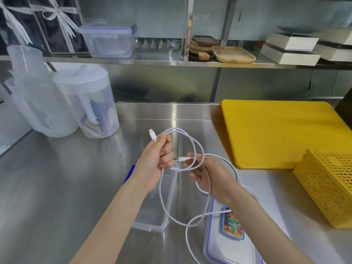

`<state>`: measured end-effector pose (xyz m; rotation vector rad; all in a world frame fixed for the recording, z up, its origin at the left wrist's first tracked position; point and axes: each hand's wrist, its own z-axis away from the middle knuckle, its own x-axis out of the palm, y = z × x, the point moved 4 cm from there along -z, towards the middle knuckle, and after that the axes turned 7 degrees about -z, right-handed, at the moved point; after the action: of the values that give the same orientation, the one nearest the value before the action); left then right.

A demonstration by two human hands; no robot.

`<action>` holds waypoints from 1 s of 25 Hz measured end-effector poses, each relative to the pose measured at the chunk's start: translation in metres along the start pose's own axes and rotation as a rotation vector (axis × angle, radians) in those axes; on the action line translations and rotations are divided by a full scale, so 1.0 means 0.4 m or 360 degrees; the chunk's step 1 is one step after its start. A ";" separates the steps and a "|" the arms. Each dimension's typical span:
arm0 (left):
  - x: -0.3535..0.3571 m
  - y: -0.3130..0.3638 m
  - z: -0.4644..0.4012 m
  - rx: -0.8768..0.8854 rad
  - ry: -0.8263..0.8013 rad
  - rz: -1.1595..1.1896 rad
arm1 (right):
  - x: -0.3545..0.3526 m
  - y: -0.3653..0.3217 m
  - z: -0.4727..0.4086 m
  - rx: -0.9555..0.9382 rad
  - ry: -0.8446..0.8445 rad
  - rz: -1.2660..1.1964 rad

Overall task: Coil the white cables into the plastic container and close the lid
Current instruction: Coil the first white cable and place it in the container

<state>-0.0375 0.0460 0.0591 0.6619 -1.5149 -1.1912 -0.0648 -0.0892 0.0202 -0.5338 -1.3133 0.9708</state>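
Here, one white cable point(192, 147) loops above one open plastic container point(158, 206); left hand point(158, 159) fingers clench it, right hand point(209, 174) fingers pinch its plug; one lid point(219, 244) lies beside the container.

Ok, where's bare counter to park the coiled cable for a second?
Bare steel lies left of the open container, running forward of the clear jugs. A second bare strip sits between the jugs and the yellow board, beyond the hands. It is crowded on the right: the lid, trailing cable, board and yellow basket fill that side.
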 end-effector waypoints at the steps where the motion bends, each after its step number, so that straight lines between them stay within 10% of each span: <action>1: -0.003 -0.002 0.000 0.0001 0.0020 -0.0021 | 0.000 0.002 0.002 0.0029 -0.0011 -0.0028; 8: -0.002 -0.028 -0.002 -0.0038 0.0293 -0.0241 | 0.046 -0.013 0.034 0.0048 -0.0357 -0.0472; 14: 0.009 -0.046 0.006 -0.0115 0.0243 -0.0247 | 0.045 -0.019 0.038 -0.0434 0.0141 0.0642; 25: 0.021 -0.068 0.025 -0.0203 0.0106 -0.0022 | 0.029 -0.044 0.042 -0.1019 0.0614 0.1564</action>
<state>-0.0540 0.0323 0.0378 0.6215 -1.3690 -1.2527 -0.0762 -0.0917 0.0443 -1.8787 -0.9597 1.1125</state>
